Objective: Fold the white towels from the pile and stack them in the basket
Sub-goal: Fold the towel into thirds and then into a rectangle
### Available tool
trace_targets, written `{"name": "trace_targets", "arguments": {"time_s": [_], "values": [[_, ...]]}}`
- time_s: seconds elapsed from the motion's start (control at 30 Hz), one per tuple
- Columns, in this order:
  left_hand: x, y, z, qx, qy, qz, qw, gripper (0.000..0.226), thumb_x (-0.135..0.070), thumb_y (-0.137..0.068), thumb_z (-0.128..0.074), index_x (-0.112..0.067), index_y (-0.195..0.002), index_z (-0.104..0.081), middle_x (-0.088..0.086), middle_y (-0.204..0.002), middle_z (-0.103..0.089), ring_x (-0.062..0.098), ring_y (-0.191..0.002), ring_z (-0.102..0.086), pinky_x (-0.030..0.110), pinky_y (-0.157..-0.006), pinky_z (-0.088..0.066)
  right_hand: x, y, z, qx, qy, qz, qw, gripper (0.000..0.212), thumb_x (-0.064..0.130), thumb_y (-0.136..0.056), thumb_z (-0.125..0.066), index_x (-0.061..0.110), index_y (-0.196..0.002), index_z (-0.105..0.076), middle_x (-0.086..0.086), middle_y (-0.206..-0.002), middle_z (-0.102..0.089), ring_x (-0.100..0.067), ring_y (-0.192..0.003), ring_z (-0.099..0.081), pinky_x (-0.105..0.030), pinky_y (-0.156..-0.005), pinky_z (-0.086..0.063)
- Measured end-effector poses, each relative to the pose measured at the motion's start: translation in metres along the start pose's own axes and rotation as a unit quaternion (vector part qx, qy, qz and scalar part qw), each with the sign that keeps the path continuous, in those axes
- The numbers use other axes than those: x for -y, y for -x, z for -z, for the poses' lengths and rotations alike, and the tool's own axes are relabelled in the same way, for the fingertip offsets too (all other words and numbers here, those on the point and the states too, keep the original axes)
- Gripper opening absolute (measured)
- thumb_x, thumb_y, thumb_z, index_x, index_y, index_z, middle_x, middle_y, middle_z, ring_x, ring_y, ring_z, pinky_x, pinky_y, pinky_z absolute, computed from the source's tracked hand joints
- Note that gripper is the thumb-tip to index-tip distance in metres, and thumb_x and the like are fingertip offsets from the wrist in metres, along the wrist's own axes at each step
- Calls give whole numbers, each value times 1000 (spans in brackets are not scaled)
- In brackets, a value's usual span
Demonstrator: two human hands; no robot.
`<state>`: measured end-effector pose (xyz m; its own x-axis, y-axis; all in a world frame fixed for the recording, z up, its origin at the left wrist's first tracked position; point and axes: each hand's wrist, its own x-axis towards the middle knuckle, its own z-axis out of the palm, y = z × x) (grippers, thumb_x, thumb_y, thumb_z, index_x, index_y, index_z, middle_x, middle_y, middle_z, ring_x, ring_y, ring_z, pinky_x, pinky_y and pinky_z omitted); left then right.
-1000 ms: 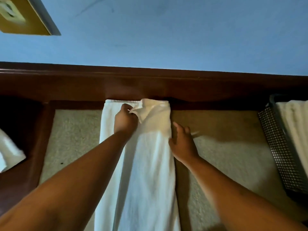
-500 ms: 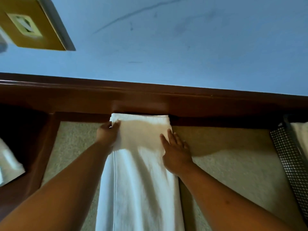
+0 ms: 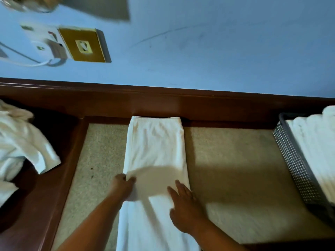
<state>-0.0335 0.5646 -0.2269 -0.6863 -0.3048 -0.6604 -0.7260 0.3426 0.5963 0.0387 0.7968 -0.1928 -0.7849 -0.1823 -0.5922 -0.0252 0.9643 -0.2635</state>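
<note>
A long white towel (image 3: 155, 145), folded into a narrow strip, lies lengthwise on the beige surface (image 3: 226, 160), its far end at the dark wooden ledge. My left hand (image 3: 122, 185) pinches the towel's left edge about midway along. My right hand (image 3: 181, 205) lies flat on the towel near its right edge, fingers straight. A grey perforated basket (image 3: 293, 165) at the right holds folded white towels (image 3: 315, 151). The pile of unfolded white towels (image 3: 21, 147) sits at the left.
A dark wooden frame (image 3: 163, 104) borders the beige surface at the back and left. Behind it rises a blue wall with a brass socket plate (image 3: 83, 45) and a white plug with a cable (image 3: 45, 49).
Both hands have slid back along the towel from its far end toward me. The raised corner seen a second ago now lies flat. The camera has tilted up, showing more wall.
</note>
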Motion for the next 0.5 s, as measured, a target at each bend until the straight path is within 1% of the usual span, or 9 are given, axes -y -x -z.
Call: {"name": "trace_targets", "arguments": {"time_s": [0.03, 0.1, 0.13, 0.2, 0.3, 0.37, 0.43, 0.47, 0.5], "values": [[8, 7, -1, -20, 12, -9, 1000, 30, -33, -80, -77, -8, -77, -61, 18, -77, -67, 37, -76, -69, 56, -70, -61, 1, 11, -5, 11, 0, -6, 1000, 75, 33, -98, -45, 32, -160, -3, -1, -166, 17, -20, -154, 9, -44, -125, -5], [19, 19, -5, 4, 15, -5, 1000, 48, -49, -69, -81, -8, -87, -61, 16, -84, -69, 38, -81, -71, 50, -65, -61, 0, 27, -15, 26, -4, -16, 1000, 77, 32, -98, -45, 31, -160, 0, 0, -166, 18, -21, -154, 9, -44, -124, -6], [22, 29, -7, 32, 0, 1, 999, 52, -49, -71, -83, -7, -93, -62, 15, -88, -70, 36, -82, -70, 42, -60, -59, 0, 34, -20, 26, -6, -20, 999, 77, 32, -98, -45, 31, -160, 1, 0, -166, 19, -21, -154, 9, -44, -124, -7], [29, 49, -8, 82, -55, 6, 995, 46, -43, -77, -84, -9, -100, -63, 12, -91, -69, 28, -75, -68, 30, -48, -52, -3, 48, -29, 24, -5, -25, 999, 78, 31, -98, -45, 30, -160, 2, 2, -165, 21, -21, -154, 9, -45, -123, -11], [52, 77, -5, 151, -117, 37, 981, 45, -32, -73, -88, -8, -100, -62, 11, -83, -65, 20, -52, -57, 22, -38, -42, -4, 71, -50, 43, -17, -31, 998, 80, 31, -97, -46, 31, -159, 3, 5, -164, 25, -20, -154, 10, -46, -123, -14], [73, 88, -1, 183, -139, 51, 972, 37, -23, -71, -85, -3, -91, -62, 13, -74, -59, 23, -47, -53, 27, -43, -44, -5, 82, -65, 35, -30, -42, 998, 80, 30, -95, -46, 33, -159, 3, 6, -163, 27, -18, -154, 10, -46, -122, -14], [96, 93, 4, 131, -126, 34, 983, 27, -15, -75, -82, -6, -74, -57, 12, -64, -58, 25, -50, -56, 40, -49, -54, -4, 91, -77, 27, -31, -45, 998, 80, 30, -95, -45, 34, -159, 3, 4, -163, 28, -17, -154, 11, -45, -122, -13], [105, 96, 4, 93, -97, 22, 991, 27, -14, -78, -81, -8, -71, -55, 9, -61, -59, 26, -51, -58, 48, -54, -58, -4, 95, -82, 21, -29, -48, 998, 80, 31, -96, -45, 33, -159, 4, 3, -163, 28, -16, -153, 12, -45, -121, -12], [114, 101, 4, 61, -76, 7, 995, 25, -15, -80, -81, -10, -74, -57, 5, -63, -63, 26, -54, -61, 51, -61, -60, -3, 99, -88, 14, -33, -51, 998, 79, 33, -97, -45, 33, -159, 4, 3, -163, 28, -16, -153, 13, -44, -121, -11]]}}
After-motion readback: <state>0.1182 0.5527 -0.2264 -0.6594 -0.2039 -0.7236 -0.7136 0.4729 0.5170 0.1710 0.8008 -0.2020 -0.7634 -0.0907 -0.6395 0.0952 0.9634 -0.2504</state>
